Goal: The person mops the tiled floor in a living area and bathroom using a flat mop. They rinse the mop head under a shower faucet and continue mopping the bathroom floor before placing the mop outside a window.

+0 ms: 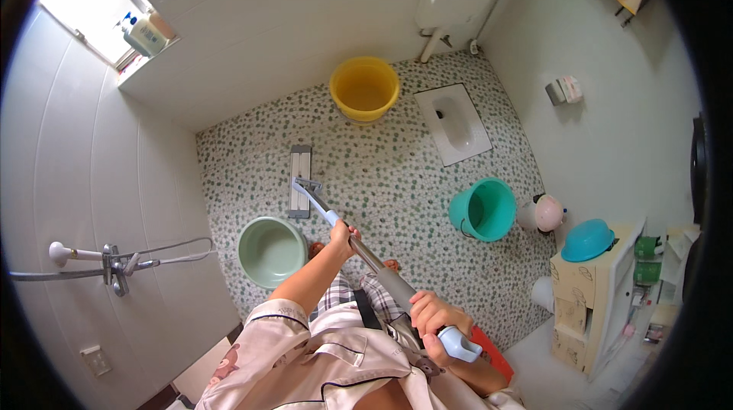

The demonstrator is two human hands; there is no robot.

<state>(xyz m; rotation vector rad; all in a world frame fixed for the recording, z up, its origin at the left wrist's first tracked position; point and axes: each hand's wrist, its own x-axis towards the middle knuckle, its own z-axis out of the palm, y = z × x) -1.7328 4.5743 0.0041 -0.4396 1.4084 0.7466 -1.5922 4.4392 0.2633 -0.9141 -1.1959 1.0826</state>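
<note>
Both my hands grip a long-handled flat mop (366, 253). My left hand (342, 238) is closed around the metal pole below its light blue collar. Near the upper end, my right hand (438, 321) wraps the grey grip just below the light blue end cap. The mop's flat rectangular head (300, 204) lies on the pebble-patterned floor (372, 175), to the left of centre. Close to that head stands a pale green basin (272, 252), left of my feet. The mop head's underside is hidden.
A yellow tub (365, 60) stands by the far wall. Right of it is a white squat toilet (475, 146) set into the floor. A teal bucket (461, 212) stands near a pink-lidded bin (548, 212) and a cabinet (572, 284). A shower mixer (117, 267) projects from the left wall.
</note>
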